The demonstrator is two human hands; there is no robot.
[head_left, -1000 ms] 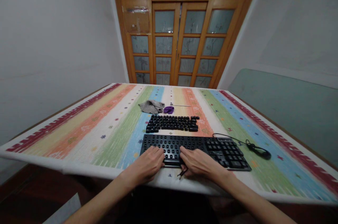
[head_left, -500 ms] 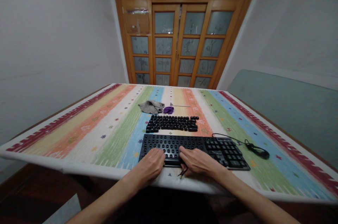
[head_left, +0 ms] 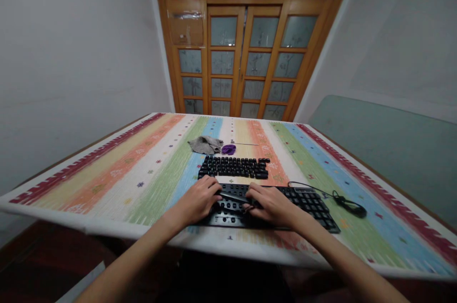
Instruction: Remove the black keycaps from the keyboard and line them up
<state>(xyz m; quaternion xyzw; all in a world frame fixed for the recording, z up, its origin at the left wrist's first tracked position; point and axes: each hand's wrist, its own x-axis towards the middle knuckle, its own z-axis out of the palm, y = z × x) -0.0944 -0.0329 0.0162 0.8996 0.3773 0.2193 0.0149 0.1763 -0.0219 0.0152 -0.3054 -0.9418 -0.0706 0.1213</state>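
A black keyboard (head_left: pixel 214 222) lies along the front of the table, with bare key posts on its left and middle part and keycaps still fitted at its right end. Just above those posts is a long black space bar (head_left: pixel 233 197), slightly slanted. Its left end is pinched by my left hand (head_left: pixel 203 199), fingers curled. At the other end my right hand (head_left: pixel 269 204) is closed on the bar. Something thin and dark shows under the right fingers, too hidden to name. Loose black keycaps (head_left: pixel 233 168) stand in rows behind the keyboard.
Behind the keycaps lie a grey cloth (head_left: pixel 205 144), a purple bundle (head_left: pixel 229 150) and a thin rod (head_left: pixel 247 144). The coiled keyboard cable (head_left: pixel 350 205) rests to the right. A striped tablecloth (head_left: pixel 150 189) covers the table, whose front edge is close to my forearms.
Both hands have moved away from the keyboard's front edge, up over its middle. The space bar, earlier low at the front edge, is now raised between them and tilted.
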